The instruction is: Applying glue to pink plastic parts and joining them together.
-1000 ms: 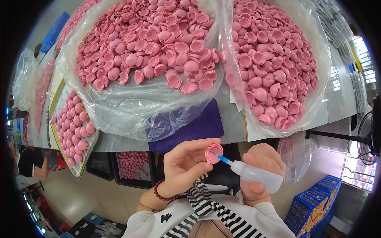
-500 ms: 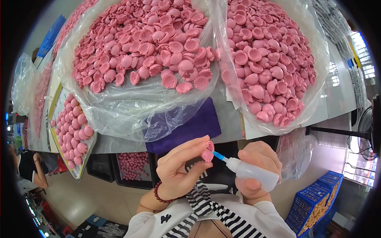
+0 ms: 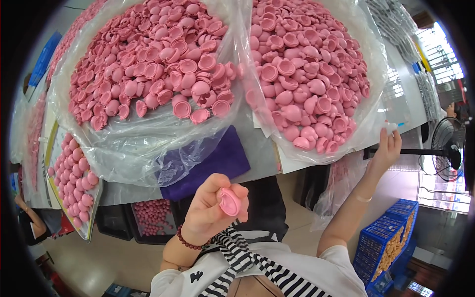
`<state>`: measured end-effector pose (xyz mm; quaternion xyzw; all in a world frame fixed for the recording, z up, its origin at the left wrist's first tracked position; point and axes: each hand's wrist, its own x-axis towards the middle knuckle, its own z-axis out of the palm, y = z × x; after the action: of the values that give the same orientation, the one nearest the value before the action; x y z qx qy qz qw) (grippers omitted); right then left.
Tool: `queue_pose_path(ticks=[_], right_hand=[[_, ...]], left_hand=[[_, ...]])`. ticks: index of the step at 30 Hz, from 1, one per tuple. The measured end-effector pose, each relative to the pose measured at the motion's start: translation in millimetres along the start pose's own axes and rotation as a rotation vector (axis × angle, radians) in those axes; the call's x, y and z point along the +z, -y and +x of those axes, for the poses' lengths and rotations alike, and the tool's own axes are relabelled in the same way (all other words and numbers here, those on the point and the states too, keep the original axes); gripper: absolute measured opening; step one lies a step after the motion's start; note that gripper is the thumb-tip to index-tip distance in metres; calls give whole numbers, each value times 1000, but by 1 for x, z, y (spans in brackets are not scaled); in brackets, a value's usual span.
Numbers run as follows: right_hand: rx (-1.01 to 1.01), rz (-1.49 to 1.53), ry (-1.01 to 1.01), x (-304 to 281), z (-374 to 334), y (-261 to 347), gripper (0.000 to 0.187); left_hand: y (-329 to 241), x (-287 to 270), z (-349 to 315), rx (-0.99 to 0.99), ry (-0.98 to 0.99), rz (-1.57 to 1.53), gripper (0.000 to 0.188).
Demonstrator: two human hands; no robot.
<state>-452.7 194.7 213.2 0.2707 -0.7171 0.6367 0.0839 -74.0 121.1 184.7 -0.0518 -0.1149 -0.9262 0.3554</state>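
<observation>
Close in front of my chest, my left hand [image 3: 210, 208] grips a pink plastic half shell [image 3: 230, 202], its hollow face toward me. My right hand [image 3: 387, 148] is stretched far out to the right over the table's edge. At its fingertips is the white squeeze bottle [image 3: 391, 127] with a blue nozzle, tipped on its side by the tabletop; most of it is hidden by the fingers. Beyond my left hand, a heap of pink half shells [image 3: 163, 54] lies in clear plastic. A second heap of pink pieces [image 3: 309, 74] lies to its right.
A purple cloth [image 3: 208, 166] lies at the table's near edge. Pink balls fill a tray [image 3: 94, 218] at left; a black bin [image 3: 173, 235] below holds more. A black fan [image 3: 450, 148] stands at right, above blue crates [image 3: 378, 247].
My right hand has carried the squeeze bottle away from the shell, out to the right side of the table. My left hand has turned the shell and shifted slightly left and down.
</observation>
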Motion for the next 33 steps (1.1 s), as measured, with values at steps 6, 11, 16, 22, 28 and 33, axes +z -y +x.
queue_pose_path(ticks=[6,11,16,22,28,33], right_hand=[[-117,-229,-31,3,26,-32,47],[-664,-294,396,34,-51,65,46],[-586,-505,779,74,-109,104,30],[-305,71,807,67,-123,131,26],[-564,297,1068,85,-157,129,39],[-467,257,1052,81,-162,124,40]], left_hand=[[10,0,3,-90,-57,-271,47],[-4,13,0,77,-209,478,44],[-13,19,-5,152,-219,702,41],[-16,23,-8,142,-265,725,40],[-5,24,-7,220,-244,758,40],[-1,21,-8,271,-262,805,39]])
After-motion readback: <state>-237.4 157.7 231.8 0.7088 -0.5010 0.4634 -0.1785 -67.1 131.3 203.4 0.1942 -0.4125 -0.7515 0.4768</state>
